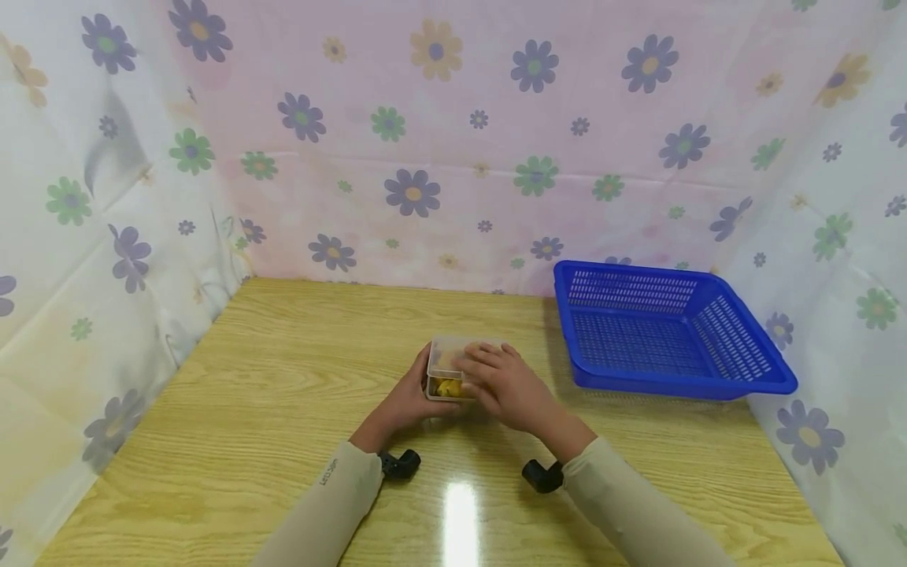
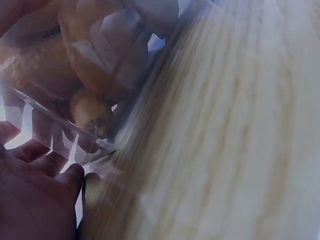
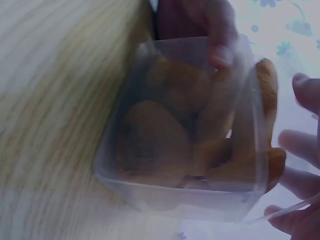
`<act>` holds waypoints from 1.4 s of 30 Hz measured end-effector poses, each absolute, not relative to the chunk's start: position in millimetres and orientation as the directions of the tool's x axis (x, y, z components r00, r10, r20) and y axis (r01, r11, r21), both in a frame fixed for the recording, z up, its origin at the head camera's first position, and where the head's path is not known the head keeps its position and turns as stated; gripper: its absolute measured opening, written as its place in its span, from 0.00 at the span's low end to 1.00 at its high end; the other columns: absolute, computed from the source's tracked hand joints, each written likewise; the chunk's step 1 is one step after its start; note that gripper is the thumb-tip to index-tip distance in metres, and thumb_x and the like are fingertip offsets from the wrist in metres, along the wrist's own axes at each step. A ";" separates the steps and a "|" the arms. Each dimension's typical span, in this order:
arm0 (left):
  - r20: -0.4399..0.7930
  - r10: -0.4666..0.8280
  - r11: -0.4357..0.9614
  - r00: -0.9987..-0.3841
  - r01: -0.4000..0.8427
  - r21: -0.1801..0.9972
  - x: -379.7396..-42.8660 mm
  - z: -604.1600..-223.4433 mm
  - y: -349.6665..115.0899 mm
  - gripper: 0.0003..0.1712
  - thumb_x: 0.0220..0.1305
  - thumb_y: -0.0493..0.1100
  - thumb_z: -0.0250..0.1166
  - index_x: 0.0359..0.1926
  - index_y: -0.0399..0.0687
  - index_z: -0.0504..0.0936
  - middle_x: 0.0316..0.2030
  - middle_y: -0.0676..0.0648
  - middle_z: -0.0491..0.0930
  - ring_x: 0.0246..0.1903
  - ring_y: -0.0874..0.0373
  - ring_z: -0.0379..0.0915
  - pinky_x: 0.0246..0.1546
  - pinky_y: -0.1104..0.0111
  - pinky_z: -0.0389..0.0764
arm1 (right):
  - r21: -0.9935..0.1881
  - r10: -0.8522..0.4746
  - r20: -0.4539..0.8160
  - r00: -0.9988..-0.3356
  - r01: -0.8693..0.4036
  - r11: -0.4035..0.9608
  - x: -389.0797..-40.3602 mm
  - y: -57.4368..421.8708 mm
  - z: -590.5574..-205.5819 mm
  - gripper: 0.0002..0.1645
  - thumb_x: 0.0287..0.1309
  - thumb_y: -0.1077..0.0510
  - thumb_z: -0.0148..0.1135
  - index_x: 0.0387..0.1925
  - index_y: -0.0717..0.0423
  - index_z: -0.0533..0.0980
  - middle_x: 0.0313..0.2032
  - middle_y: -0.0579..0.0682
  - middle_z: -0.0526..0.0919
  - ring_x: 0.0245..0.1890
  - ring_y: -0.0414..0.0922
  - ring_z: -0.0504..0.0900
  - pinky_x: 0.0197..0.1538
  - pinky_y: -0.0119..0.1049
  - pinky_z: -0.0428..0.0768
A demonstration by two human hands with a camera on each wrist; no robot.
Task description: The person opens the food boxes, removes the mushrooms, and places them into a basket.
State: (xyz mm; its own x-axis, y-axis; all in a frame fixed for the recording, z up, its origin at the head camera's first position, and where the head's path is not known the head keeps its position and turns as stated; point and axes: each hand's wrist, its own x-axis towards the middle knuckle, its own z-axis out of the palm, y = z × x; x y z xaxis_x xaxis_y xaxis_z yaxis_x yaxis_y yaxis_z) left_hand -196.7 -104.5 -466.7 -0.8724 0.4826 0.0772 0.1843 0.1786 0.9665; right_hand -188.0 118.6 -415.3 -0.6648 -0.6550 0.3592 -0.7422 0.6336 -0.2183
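A clear plastic box (image 1: 446, 398) stands on the table, holding several yellow-brown, rounded, elongated pieces (image 2: 100, 55); their kind cannot be told. Some of these pieces (image 3: 270, 105) stick up past the rim in the right wrist view. My left hand (image 1: 414, 394) grips the box by its left side. A clear lid (image 1: 444, 354) lies over the top, apparently tilted and not flush with the rim. Over its right part is my right hand (image 1: 506, 386), fingers spread across the top and thumb near the front edge, seeming to hold it. The fingers partly hide the lid's right side.
A blue plastic basket (image 1: 652, 382) with slotted walls sits at the right rear of the wooden table (image 1: 283, 378). Flowered cloth (image 1: 439, 142) hangs behind and at both sides. Black wrist mounts (image 1: 401, 465) show beneath the sleeves.
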 end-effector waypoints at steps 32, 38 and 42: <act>0.089 0.418 0.225 -0.904 0.198 0.954 -210.3 -500.4 -109.9 0.68 0.45 0.49 0.80 0.76 0.62 0.41 0.70 0.49 0.60 0.71 0.50 0.57 0.71 0.50 0.58 | -0.928 -0.367 0.021 -0.930 -0.155 0.339 -252.6 140.4 -387.2 0.24 0.63 0.40 0.60 0.54 0.48 0.79 0.56 0.52 0.80 0.58 0.52 0.76 0.63 0.55 0.72; 0.055 0.420 0.256 -0.906 0.176 0.951 -208.8 -499.3 -110.5 0.66 0.47 0.48 0.79 0.76 0.63 0.41 0.73 0.46 0.53 0.75 0.49 0.47 0.73 0.49 0.53 | -0.987 -0.373 0.070 -0.925 -0.119 0.108 -264.0 140.6 -398.7 0.26 0.71 0.44 0.51 0.56 0.60 0.76 0.52 0.53 0.83 0.56 0.48 0.79 0.67 0.52 0.70; 0.038 0.420 0.268 -0.907 0.164 0.949 -209.1 -499.0 -110.6 0.66 0.48 0.46 0.79 0.76 0.62 0.40 0.74 0.45 0.51 0.75 0.49 0.45 0.74 0.50 0.51 | -0.997 -0.364 0.072 -0.929 -0.067 -0.026 -268.9 139.1 -404.6 0.32 0.71 0.41 0.49 0.60 0.64 0.73 0.47 0.44 0.84 0.52 0.42 0.81 0.66 0.52 0.70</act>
